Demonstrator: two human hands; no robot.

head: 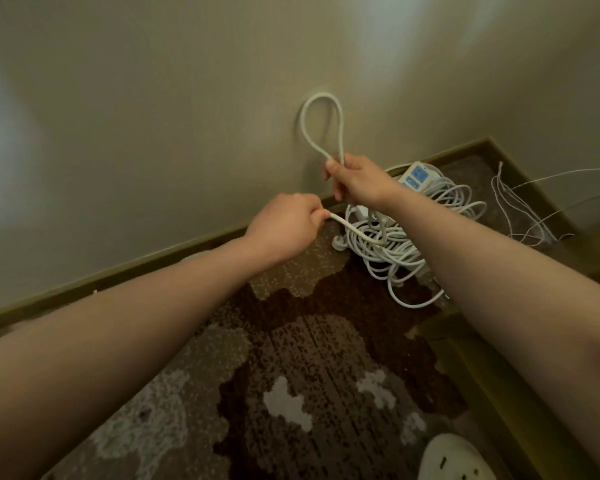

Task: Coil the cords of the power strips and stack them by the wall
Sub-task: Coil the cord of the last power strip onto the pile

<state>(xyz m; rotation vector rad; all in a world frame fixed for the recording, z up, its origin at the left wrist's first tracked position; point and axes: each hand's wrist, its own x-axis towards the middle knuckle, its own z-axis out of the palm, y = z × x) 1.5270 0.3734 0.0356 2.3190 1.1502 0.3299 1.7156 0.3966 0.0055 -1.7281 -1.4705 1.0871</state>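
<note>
My right hand (pixel 359 181) grips a white cord, and one loop of that cord (pixel 321 128) stands up above its fist in front of the beige wall. My left hand (pixel 286 226) pinches the same cord lower down, where it runs off to the right into a tangled pile of white cord (pixel 406 237) on the carpet. A white power strip with blue sockets (pixel 416 176) lies on top of the pile by the baseboard. A white plug (pixel 340 244) lies at the pile's left edge.
Thin loose white wires (pixel 520 209) trail in the corner at the right. A brown baseboard (pixel 118 275) runs along the wall. The patterned brown carpet (pixel 291 358) spreads below my arms. A white perforated shoe (pixel 454 459) shows at the bottom right, beside an olive furniture edge (pixel 482 375).
</note>
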